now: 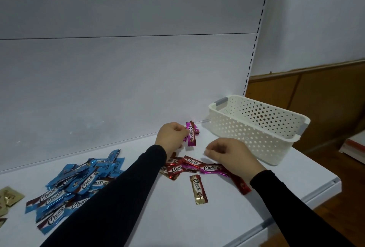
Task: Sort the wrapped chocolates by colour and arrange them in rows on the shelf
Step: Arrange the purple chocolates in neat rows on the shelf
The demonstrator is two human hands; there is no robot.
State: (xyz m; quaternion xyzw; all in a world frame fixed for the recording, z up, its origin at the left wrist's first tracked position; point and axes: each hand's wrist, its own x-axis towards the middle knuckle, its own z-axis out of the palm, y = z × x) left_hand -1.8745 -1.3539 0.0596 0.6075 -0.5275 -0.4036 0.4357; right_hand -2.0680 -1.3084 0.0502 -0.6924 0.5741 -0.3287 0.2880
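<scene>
Head view, read from the left: a few gold-wrapped chocolates (8, 197) lie at the shelf's far left edge, partly cut off, and just beside them sits a loose heap of blue-wrapped chocolates (79, 179), gathered by colour but overlapping, not yet in rows. Near the middle, the left hand (170, 137) pinches a small bunch of magenta-wrapped chocolates (191, 133), lifted close to the back panel of the white shelf (177, 223). Below it lies a mixed cluster of red-wrapped chocolates (177, 166) with one magenta piece (210, 168) among them, and a single gold piece (198, 189) lies apart toward the front. The right hand (233, 154) hovers over that cluster with fingers curled; I cannot tell if they hold anything. At the far right stands a white perforated basket (256, 128), seemingly empty. Sorting looks roughly halfway: blue is grouped, red, magenta and gold remain mixed, and no rows exist yet.
</scene>
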